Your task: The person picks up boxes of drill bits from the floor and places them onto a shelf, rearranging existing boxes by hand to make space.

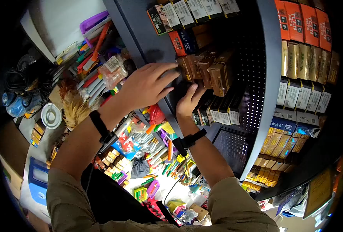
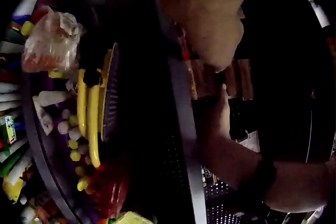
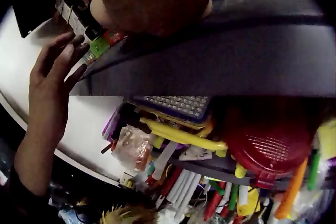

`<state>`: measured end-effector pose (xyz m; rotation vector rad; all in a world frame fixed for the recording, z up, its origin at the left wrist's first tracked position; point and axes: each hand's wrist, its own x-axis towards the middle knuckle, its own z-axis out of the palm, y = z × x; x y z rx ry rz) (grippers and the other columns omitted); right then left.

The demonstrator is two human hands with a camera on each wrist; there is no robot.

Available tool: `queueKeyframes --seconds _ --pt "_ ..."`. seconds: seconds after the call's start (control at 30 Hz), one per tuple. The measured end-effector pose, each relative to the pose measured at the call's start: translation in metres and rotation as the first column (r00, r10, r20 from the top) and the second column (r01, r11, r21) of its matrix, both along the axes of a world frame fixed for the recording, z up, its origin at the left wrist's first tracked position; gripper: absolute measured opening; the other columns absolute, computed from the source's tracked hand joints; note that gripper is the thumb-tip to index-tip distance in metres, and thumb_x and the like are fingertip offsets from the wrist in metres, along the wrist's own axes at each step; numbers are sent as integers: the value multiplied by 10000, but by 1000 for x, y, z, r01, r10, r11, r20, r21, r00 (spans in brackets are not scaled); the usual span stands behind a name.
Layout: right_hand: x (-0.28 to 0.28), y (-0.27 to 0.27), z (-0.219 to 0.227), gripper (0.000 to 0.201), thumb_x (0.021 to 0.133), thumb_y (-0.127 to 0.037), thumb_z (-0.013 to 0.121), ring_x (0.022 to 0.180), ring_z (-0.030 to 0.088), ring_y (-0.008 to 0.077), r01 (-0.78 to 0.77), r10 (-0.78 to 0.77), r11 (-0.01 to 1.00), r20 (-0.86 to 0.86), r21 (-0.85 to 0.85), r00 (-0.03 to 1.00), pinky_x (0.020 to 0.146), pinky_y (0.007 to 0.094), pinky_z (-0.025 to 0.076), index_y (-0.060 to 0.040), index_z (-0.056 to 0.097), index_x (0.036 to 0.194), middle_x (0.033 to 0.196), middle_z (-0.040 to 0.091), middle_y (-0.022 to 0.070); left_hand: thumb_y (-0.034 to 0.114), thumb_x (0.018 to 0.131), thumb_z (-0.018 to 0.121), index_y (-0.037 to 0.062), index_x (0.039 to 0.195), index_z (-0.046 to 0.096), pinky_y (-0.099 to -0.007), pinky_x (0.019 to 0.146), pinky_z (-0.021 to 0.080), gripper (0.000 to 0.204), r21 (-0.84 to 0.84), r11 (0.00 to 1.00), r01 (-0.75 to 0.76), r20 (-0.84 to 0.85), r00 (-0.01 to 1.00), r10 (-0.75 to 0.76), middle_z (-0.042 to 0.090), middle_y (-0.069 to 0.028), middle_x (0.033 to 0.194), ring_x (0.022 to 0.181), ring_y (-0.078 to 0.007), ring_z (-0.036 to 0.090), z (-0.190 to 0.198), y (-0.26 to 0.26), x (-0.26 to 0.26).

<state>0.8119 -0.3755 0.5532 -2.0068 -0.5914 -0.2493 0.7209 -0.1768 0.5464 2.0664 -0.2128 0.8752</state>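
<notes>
Several brown boxes (image 1: 220,79) stand in a row on the dark shelf in the head view. My left hand (image 1: 146,85) is at the left end of the row, its fingers spread and extended, one fingertip close to the end box. Below the boxes is my right hand (image 1: 189,102), thumb raised and fingers against their lower edge; some fingertips are hidden. In the left wrist view, the right thumb points up at the brown boxes (image 2: 245,79). The right wrist view shows the left hand (image 3: 50,85) with loosely bent fingers beside the shelf edge (image 3: 210,61).
Black-and-white boxes (image 1: 223,116) sit below the brown ones, and orange boxes (image 1: 291,23) fill the shelving at the right. A grey upright (image 1: 129,31) stands left of the shelf. Tools, brushes and a red plastic item (image 1: 156,115) crowd the left and lower areas.
</notes>
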Motion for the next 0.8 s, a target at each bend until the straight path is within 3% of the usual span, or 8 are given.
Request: queueKeyframes --seconds 0.17,0.3,0.33,0.5,0.6,0.7,0.73,0.8 --pt "-5 6 4 645 1103 -260 465 1383 421 285 -49 58 997 -156 61 986 1162 388 321 20 157 1595 1545 385 203 387 889 744 69 1372 529 -428 947 555 617 -57 997 52 -116 992 -59 547 -152 1377 1177 -351 617 18 1 43" --pt "-5 2 6 612 1060 -141 540 1337 474 268 -71 68 995 -37 -69 997 1135 377 355 38 249 1568 1501 438 194 446 895 719 66 1373 536 -394 904 568 638 -27 997 -75 -118 990 72 571 -144 1326 1133 -333 628 8 -23 60" --pt "-4 4 5 601 1032 -80 573 1311 496 255 -88 89 996 -80 18 993 1112 356 378 49 295 1549 1485 454 182 446 895 719 66 1373 536 -394 904 568 638 -28 997 -74 -120 990 71 571 -144 1326 1133 -333 628 6 -25 63" --pt "2 4 2 624 1013 -61 609 1257 533 251 37 -38 999 -158 -7 987 1062 343 427 62 295 1539 1419 510 182 220 856 683 73 1263 643 -345 902 567 435 227 960 -165 -147 969 201 634 -102 1241 1104 -252 650 4 -26 59" --pt "25 -5 -19 481 1014 -85 625 1204 600 302 242 -214 962 202 -125 956 1049 381 460 95 423 1413 1351 585 238 135 817 659 69 1252 665 -334 883 581 440 167 976 -142 -106 981 161 671 -79 1229 1098 -225 676 -6 -32 62" --pt "30 8 4 447 988 -37 646 1202 613 332 213 -190 944 111 -252 975 1057 403 467 106 456 1367 1337 603 251 111 835 641 77 1300 647 -340 859 599 466 131 973 -189 -44 980 196 697 -61 1232 1113 -212 692 -4 -33 60" --pt "30 12 -2 446 975 -29 661 1203 620 351 212 -209 973 42 -90 977 1056 423 474 116 479 1355 1308 625 253 131 857 643 81 1332 630 -349 843 611 478 182 972 -150 -97 981 170 689 -60 1282 1151 -200 685 -6 -33 60" --pt "28 9 2 516 966 -30 673 1245 589 346 185 -190 980 -50 -79 981 1080 422 456 101 430 1402 1361 586 248 158 865 656 92 1343 626 -350 851 609 484 190 971 -144 -107 980 167 667 -56 1313 1133 -205 688 -9 -32 59"
